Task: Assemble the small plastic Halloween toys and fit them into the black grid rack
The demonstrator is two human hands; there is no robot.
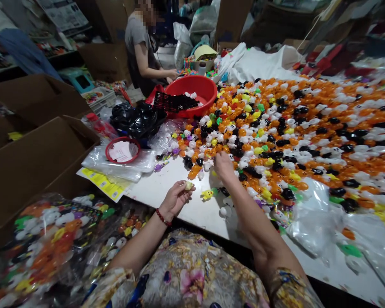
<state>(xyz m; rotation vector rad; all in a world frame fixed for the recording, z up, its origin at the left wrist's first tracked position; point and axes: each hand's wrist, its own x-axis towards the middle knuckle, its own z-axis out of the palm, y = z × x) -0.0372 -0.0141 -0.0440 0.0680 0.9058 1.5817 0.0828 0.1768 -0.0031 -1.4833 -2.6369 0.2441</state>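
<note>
My left hand (177,199), with a red bead bracelet at the wrist, pinches a small pale yellow toy figure (188,185) above the white tabletop (179,214). At the near edge of the toy pile (276,128), my right hand (223,166) has its fingers bent down among the pieces. Whatever those fingers hold is hidden from view. Between my hands lies a yellow duck-like figure (207,195) with a green piece touching it. White round pieces (225,211) rest close by, below my right forearm. Orange, white, black, yellow and green figures make up the pile.
A red basin (208,92) with black items stands behind a black plastic bag (136,122). A small red basket (123,149) of paper slips sits on clear bags. Cardboard boxes (35,167) and filled bags (51,239) flank my left. Another person (143,51) works beyond the basin.
</note>
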